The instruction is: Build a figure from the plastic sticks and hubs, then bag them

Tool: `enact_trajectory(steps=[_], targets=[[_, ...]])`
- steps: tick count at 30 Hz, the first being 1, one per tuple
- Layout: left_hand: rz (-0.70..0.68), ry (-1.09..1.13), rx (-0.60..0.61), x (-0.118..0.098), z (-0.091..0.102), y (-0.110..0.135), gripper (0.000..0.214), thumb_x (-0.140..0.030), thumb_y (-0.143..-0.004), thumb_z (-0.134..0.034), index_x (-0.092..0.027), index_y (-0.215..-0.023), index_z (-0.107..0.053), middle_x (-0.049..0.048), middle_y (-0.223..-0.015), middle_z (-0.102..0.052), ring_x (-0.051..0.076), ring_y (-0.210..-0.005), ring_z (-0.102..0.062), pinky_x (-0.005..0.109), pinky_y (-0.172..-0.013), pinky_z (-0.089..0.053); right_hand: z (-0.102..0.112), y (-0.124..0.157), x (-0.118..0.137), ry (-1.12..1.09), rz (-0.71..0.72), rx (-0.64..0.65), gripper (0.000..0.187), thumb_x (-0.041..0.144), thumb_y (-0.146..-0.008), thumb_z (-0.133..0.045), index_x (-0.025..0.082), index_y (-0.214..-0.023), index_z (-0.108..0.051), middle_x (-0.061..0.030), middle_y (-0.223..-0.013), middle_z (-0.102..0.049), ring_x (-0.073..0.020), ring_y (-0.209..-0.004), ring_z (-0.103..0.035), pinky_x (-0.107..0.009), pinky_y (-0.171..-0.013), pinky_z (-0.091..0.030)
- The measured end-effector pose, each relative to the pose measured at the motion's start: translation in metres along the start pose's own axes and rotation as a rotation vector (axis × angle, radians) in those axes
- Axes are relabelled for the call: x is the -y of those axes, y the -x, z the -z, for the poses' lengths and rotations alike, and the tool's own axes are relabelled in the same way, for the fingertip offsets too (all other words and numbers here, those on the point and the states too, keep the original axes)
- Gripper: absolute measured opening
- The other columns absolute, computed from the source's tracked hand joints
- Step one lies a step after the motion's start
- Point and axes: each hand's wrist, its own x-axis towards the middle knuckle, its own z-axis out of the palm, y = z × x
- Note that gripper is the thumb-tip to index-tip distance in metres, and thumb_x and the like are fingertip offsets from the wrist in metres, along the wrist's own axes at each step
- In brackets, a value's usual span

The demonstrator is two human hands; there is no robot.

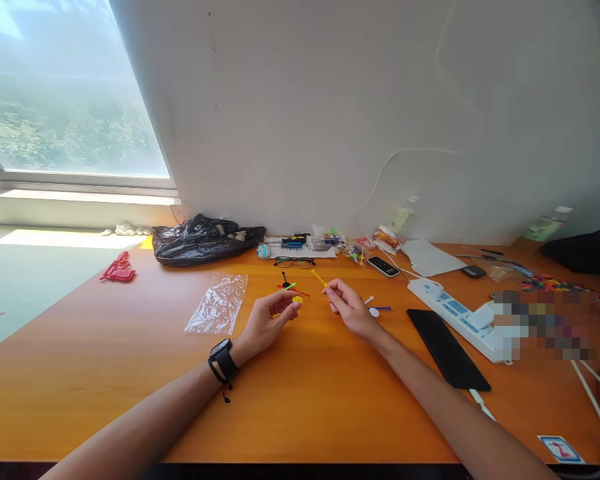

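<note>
Over the middle of the wooden table [280,400], my left hand [267,319] pinches a small round yellow plastic piece [297,300] between thumb and fingers. My right hand [349,307] grips one end of a thin yellow plastic stick [319,277], which points up and to the left. The two yellow parts are apart. Just beyond my hands lie a black arrow-shaped piece [285,279], a green one [291,287] and a red stick [301,293]. Right of my right hand are a white round piece [374,312] and a blue stick [385,309].
A clear plastic bag [217,305] lies left of my hands, with a red plastic object [118,268] farther left. Along the wall sit a black bag [205,240] and glasses [295,262]. To the right are a black phone [447,350] and a white power strip [455,313].
</note>
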Motion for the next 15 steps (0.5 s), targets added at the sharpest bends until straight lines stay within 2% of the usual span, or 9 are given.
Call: enact_trajectory(steps=[3,7,9,12,15], targets=[[-0.013,-0.013,0.012,0.000,-0.001,0.000,0.040,-0.048,-0.094,-0.071,-0.013,-0.114,-0.075,0.0098,-0.096,-0.079,0.021,-0.085,-0.076,0.033,-0.081,-0.064,-0.001,0.000,0.009,-0.155,-0.050,-0.007,0.041,0.064,-0.095,-0.064,0.022,-0.092,-0.062,0.0061,-0.070,-0.035,-0.0099,-0.056,-0.031,-0.026,-0.052,-0.023],[-0.014,-0.020,0.056,-0.004,0.001,0.000,0.041,-0.046,-0.093,-0.073,-0.015,-0.118,-0.076,0.0125,-0.104,-0.079,0.030,-0.114,-0.073,0.037,-0.093,-0.062,0.006,0.000,0.025,-0.338,-0.049,-0.129,0.031,0.051,-0.089,-0.076,0.023,-0.093,-0.063,0.0049,-0.076,-0.041,-0.0087,-0.058,-0.035,-0.025,-0.054,-0.029],[0.003,-0.005,0.077,-0.006,0.003,-0.001,0.041,-0.046,-0.092,-0.074,-0.015,-0.119,-0.077,0.0127,-0.105,-0.080,0.032,-0.123,-0.069,0.038,-0.097,-0.061,0.011,0.000,0.031,-0.375,-0.043,-0.155,0.028,0.046,-0.087,-0.079,0.024,-0.098,-0.065,0.0044,-0.079,-0.046,-0.0087,-0.060,-0.040,-0.025,-0.056,-0.033],[0.027,0.029,0.081,-0.005,0.004,-0.003,0.042,-0.046,-0.089,-0.077,-0.015,-0.117,-0.078,0.0123,-0.102,-0.080,0.032,-0.120,-0.071,0.040,-0.096,-0.061,0.011,0.001,0.030,-0.287,-0.014,-0.111,0.029,0.044,-0.087,-0.080,0.024,-0.105,-0.068,0.0024,-0.083,-0.056,-0.0109,-0.067,-0.051,-0.026,-0.063,-0.042],[0.039,0.051,0.060,-0.003,0.004,-0.004,0.043,-0.046,-0.087,-0.080,-0.014,-0.116,-0.078,0.0116,-0.100,-0.081,0.030,-0.109,-0.075,0.040,-0.092,-0.062,0.003,0.004,0.021,-0.115,0.020,0.016,0.032,0.046,-0.088,-0.080,0.022,-0.107,-0.071,-0.0017,-0.087,-0.067,-0.0153,-0.077,-0.061,-0.031,-0.074,-0.051]])
